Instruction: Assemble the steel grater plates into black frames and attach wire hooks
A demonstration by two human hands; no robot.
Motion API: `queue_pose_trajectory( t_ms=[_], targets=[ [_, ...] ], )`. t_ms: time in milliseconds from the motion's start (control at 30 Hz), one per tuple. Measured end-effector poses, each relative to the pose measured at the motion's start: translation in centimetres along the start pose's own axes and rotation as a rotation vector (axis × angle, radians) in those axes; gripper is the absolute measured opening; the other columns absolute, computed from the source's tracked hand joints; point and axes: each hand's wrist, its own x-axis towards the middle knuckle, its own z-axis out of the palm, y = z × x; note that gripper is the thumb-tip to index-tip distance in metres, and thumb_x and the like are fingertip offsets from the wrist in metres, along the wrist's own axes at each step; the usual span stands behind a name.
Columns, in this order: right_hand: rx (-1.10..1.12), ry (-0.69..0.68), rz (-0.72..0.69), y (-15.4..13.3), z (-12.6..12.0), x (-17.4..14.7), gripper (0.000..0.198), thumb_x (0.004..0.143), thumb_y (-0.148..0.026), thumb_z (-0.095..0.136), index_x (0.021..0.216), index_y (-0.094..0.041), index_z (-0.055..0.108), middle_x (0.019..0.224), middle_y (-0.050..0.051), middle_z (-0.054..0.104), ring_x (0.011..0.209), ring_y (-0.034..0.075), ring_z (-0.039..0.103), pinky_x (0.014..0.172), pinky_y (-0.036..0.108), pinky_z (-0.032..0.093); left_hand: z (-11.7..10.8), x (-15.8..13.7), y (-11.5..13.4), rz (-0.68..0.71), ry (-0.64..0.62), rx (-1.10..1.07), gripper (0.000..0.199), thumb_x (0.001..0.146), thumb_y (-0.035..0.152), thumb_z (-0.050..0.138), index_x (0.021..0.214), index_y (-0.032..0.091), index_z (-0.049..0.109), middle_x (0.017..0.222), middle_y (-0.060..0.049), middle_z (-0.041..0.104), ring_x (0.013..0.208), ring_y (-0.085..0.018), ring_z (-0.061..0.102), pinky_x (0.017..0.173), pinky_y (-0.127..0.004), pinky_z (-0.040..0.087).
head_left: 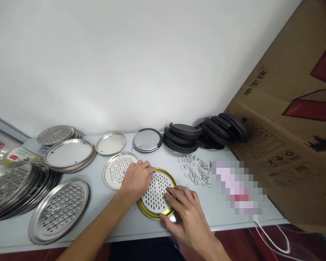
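Note:
A round grater plate (157, 194) with a yellow rim lies on the table in front of me, its rows of holes facing up. My left hand (137, 177) is closed at the plate's left edge, fingers bent, fingertips partly hidden. At the right side my right hand (188, 212) grips the plate, its fingers over the perforated face and the thumb at the near rim. Under that hand a small dark, shiny piece shows, too covered to name. Just behind my left hand rests a silver grater plate (118, 169).
Stacked grater plates (11, 185) and plain metal discs (69, 154) stand left. Behind are a single metal tray (111, 143) and a black-edged disc (146, 139). Black rings (182, 137), metal rings and clips (194, 168) lie right, near a cardboard box (288, 145).

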Motion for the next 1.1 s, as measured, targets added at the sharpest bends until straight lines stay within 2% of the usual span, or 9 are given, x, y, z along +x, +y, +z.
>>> queue_pose_trajectory(
  t_ms=[233,333,467,567,700,933,1100],
  targets=[
    [-0.009,0.031,0.007,0.0,0.2,0.0,0.031,0.086,-0.038,0.069,0.115,-0.027,0.066,0.124,0.005,0.067,0.114,0.031,0.052,0.089,0.045,0.041,-0.1,0.3,-0.1,0.018,-0.067,0.048,0.026,0.094,0.015,0.049,0.097,0.024,0.073,0.1,-0.002,0.071,0.095,-0.023,0.061,0.078,-0.04,0.038],
    [-0.009,0.037,0.05,-0.4,0.5,0.3,0.03,0.084,-0.039,0.071,0.11,-0.026,0.067,0.12,0.008,0.067,0.112,0.031,0.053,0.087,0.045,0.042,-0.1,0.3,0.0,0.024,-0.082,0.059,0.027,0.094,0.013,0.049,0.101,0.025,0.072,0.102,-0.002,0.071,0.095,-0.023,0.061,0.078,-0.039,0.038],
    [-0.006,0.019,0.078,-1.5,1.1,1.1,0.045,0.084,-0.04,0.071,0.125,-0.024,0.061,0.129,0.012,0.06,0.116,0.031,0.053,0.093,0.047,0.041,-0.1,0.2,0.1,0.027,-0.084,0.08,0.028,0.092,0.011,0.05,0.104,0.025,0.072,0.103,-0.003,0.071,0.095,-0.023,0.061,0.078,-0.039,0.038],
    [-0.02,-0.04,0.047,-2.1,1.4,1.6,0.041,0.089,-0.041,0.064,0.128,-0.028,0.059,0.138,0.01,0.056,0.125,0.031,0.048,0.099,0.048,0.037,-0.1,0.1,0.1,0.048,-0.083,0.1,0.028,0.091,0.01,0.05,0.102,0.024,0.071,0.102,-0.004,0.071,0.096,-0.023,0.06,0.078,-0.039,0.037],
    [-0.035,-0.075,0.053,-2.2,1.6,1.9,0.034,0.093,-0.041,0.059,0.125,-0.03,0.061,0.137,0.007,0.058,0.126,0.031,0.048,0.1,0.049,0.036,0.0,0.0,0.1,0.088,-0.073,0.123,0.027,0.09,0.01,0.049,0.101,0.023,0.07,0.101,-0.004,0.07,0.094,-0.024,0.059,0.076,-0.039,0.036],
    [-0.007,-0.049,0.063,-2.0,1.6,2.1,0.03,0.088,-0.036,0.068,0.118,-0.032,0.066,0.131,0.005,0.062,0.121,0.031,0.05,0.097,0.048,0.038,0.1,-0.2,0.1,0.157,-0.037,0.165,0.019,0.091,0.015,0.051,0.097,0.02,0.068,0.098,-0.006,0.068,0.093,-0.025,0.057,0.075,-0.041,0.035],
    [-0.017,-0.051,0.071,-2.0,1.7,2.1,0.034,0.087,-0.032,0.07,0.12,-0.034,0.064,0.13,0.003,0.062,0.121,0.03,0.05,0.096,0.047,0.038,0.3,-0.3,0.0,0.201,-0.021,0.189,0.018,0.091,0.016,0.05,0.097,0.019,0.066,0.098,-0.005,0.067,0.091,-0.026,0.057,0.076,-0.041,0.035]
  ],
)
